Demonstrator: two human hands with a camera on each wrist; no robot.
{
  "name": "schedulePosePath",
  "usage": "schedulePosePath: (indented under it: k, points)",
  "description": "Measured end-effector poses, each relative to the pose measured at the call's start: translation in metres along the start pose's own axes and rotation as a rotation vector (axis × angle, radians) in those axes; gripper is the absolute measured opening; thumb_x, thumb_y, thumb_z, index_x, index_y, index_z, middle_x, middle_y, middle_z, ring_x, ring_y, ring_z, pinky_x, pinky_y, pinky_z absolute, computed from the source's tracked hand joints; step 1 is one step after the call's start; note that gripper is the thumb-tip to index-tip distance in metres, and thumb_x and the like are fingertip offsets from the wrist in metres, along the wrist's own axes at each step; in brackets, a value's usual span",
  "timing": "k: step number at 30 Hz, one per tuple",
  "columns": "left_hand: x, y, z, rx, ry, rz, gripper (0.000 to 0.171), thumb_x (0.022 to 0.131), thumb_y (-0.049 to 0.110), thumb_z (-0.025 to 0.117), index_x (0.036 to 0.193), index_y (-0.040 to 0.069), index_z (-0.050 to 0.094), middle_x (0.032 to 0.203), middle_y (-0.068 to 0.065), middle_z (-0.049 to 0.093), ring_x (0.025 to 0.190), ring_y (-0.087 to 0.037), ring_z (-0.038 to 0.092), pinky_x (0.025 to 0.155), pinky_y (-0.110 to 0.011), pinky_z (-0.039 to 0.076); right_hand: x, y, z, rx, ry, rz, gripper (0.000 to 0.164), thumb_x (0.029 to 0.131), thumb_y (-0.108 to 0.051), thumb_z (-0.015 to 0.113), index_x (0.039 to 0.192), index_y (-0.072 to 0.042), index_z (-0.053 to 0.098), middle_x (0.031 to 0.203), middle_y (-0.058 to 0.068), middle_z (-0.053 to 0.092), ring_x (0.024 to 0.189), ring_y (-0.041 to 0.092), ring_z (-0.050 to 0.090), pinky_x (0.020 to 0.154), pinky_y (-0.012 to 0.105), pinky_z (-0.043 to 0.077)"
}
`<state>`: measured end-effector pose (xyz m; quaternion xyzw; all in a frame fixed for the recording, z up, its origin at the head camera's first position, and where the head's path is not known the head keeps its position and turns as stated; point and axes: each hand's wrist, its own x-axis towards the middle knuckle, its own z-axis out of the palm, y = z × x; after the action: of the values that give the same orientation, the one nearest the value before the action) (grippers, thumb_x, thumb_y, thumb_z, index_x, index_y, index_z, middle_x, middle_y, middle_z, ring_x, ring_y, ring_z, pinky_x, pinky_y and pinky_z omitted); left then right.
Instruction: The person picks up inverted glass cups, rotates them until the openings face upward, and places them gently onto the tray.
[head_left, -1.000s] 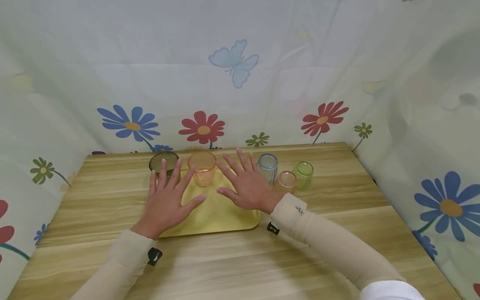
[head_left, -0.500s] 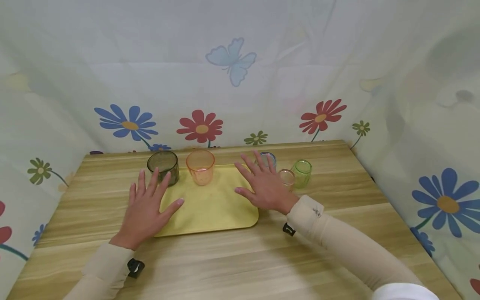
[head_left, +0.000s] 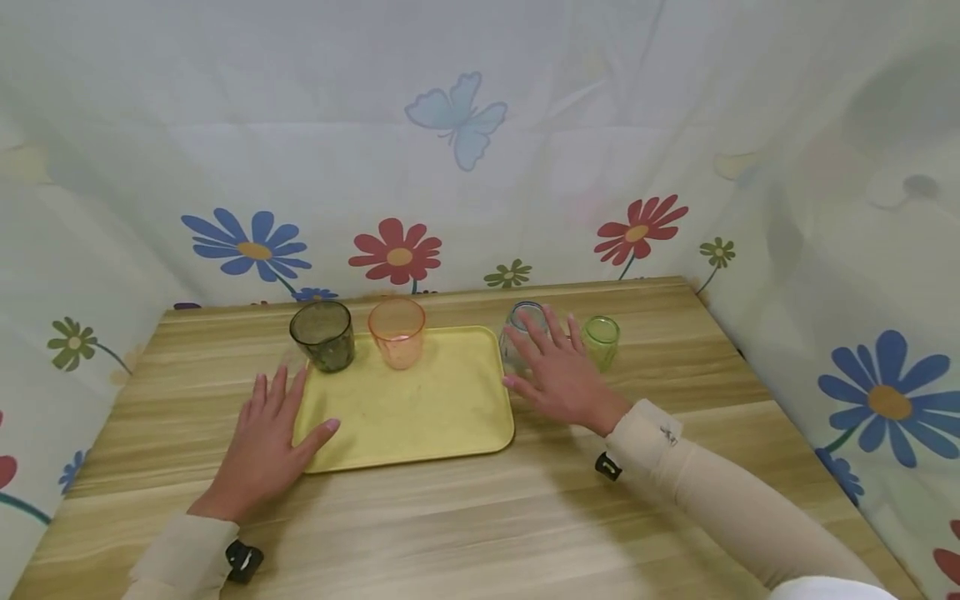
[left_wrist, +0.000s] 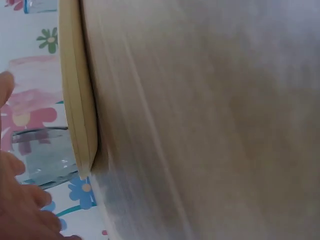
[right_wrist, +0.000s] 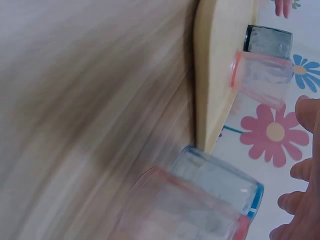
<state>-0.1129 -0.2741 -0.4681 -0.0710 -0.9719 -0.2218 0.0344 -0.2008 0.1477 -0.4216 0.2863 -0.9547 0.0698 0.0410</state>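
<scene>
My left hand (head_left: 258,454) hovers at the tray's left edge, fingers spread and holding nothing. Over the glasses on the right is my right hand (head_left: 562,379), its fingers also spread; whether it touches any is unclear. It partly covers a blue-rimmed glass (head_left: 513,354) and hides most of a pink glass (right_wrist: 175,210). Just beyond its fingers stands a green glass (head_left: 602,342). A dark grey glass (head_left: 324,337) and an orange glass (head_left: 397,333) stand at the back left of the yellow tray (head_left: 420,417).
The wood-grain table (head_left: 420,533) extends around the tray. A white flowered cloth (head_left: 337,150) hangs behind it and at both sides. A small black clip (head_left: 243,561) is by the left cuff, another black clip (head_left: 608,467) by the right.
Both hands have moved apart, the left hand left and toward the person, the right hand to the right. More of the tray and its two glasses now shows; the pink glass has become covered.
</scene>
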Motion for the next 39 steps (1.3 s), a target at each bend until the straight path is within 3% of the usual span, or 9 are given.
schedulePosePath:
  k: [5, 13, 24, 31, 39]
  points:
    - [-0.001, -0.003, 0.003, -0.026, -0.079, -0.031, 0.105, 0.100, 0.061, 0.058, 0.166, -0.002, 0.006, 0.170, -0.036, 0.006, 0.157, -0.061, 0.003, 0.119, -0.080, 0.013, -0.011, 0.012, -0.001, -0.009, 0.005, 0.042, 0.078, 0.106, -0.056, 0.049, 0.167, -0.014, 0.025, 0.177, 0.014, 0.015, 0.164, 0.043, 0.004, 0.128, 0.071, 0.006]
    - [-0.003, -0.008, 0.002, -0.052, -0.127, -0.038, 0.106, 0.102, 0.059, 0.057, 0.163, -0.010, 0.005, 0.169, -0.038, 0.010, 0.155, -0.061, 0.010, 0.120, -0.077, 0.017, -0.023, 0.026, 0.001, -0.003, -0.020, 0.093, 0.081, 0.105, -0.058, 0.048, 0.168, -0.013, 0.023, 0.177, 0.014, 0.012, 0.164, 0.041, 0.002, 0.130, 0.068, 0.006]
    - [-0.001, -0.014, 0.003, -0.076, -0.184, -0.037, 0.103, 0.105, 0.056, 0.053, 0.160, -0.017, 0.004, 0.165, -0.044, 0.013, 0.151, -0.062, 0.019, 0.119, -0.075, 0.024, -0.033, 0.036, 0.003, -0.014, -0.004, 0.074, 0.076, 0.106, -0.048, 0.053, 0.164, -0.006, 0.029, 0.173, 0.023, 0.020, 0.161, 0.047, 0.018, 0.130, 0.064, 0.020]
    - [-0.002, -0.014, 0.003, -0.002, -0.188, 0.020, 0.075, 0.112, 0.031, 0.045, 0.153, -0.026, 0.018, 0.161, -0.047, 0.020, 0.149, -0.063, 0.026, 0.118, -0.073, 0.028, -0.031, 0.039, 0.005, 0.007, -0.012, 0.052, 0.071, 0.106, -0.037, 0.058, 0.162, -0.001, 0.033, 0.171, 0.026, 0.024, 0.160, 0.045, 0.024, 0.131, 0.056, 0.024]
    - [-0.005, -0.017, 0.005, 0.049, -0.152, 0.082, 0.058, 0.106, 0.005, 0.048, 0.149, -0.028, 0.027, 0.157, -0.048, 0.028, 0.147, -0.061, 0.031, 0.118, -0.071, 0.032, -0.024, 0.039, 0.000, 0.076, 0.006, 0.021, 0.057, 0.101, -0.010, 0.063, 0.154, 0.002, 0.045, 0.162, 0.030, 0.040, 0.153, 0.049, 0.037, 0.122, 0.060, 0.038]
